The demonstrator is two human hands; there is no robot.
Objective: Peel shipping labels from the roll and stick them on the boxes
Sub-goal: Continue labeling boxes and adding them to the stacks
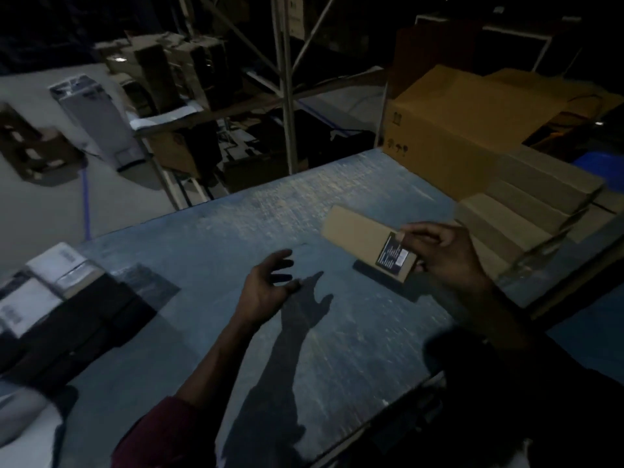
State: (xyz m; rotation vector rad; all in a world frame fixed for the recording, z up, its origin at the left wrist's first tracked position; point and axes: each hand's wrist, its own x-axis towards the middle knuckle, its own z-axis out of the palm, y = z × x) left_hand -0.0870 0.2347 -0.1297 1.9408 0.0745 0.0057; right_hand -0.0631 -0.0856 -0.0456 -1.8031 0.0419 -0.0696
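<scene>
Box (366, 243) gripped in right hand (445, 255), dark label (393, 256) already on; left hand (266, 285) loose, empty; stack (526, 201) unlabelled.

Both arms reach forward
Left hand (270, 285) hovers palm-up, fingers loosely spread; right hand (442, 253) raised, fingers curled in a pinching grip

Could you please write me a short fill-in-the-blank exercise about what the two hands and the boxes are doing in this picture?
1. The slim brown cardboard box is held above the worn blue table by the ____ hand.
2. The dark printed label sits at the end of that box nearest the ____ gripping it.
3. The left hand holds ____.
4. The large brown carton stands at the table's far ____ corner.

Missing words: right; fingers; nothing; right
</scene>
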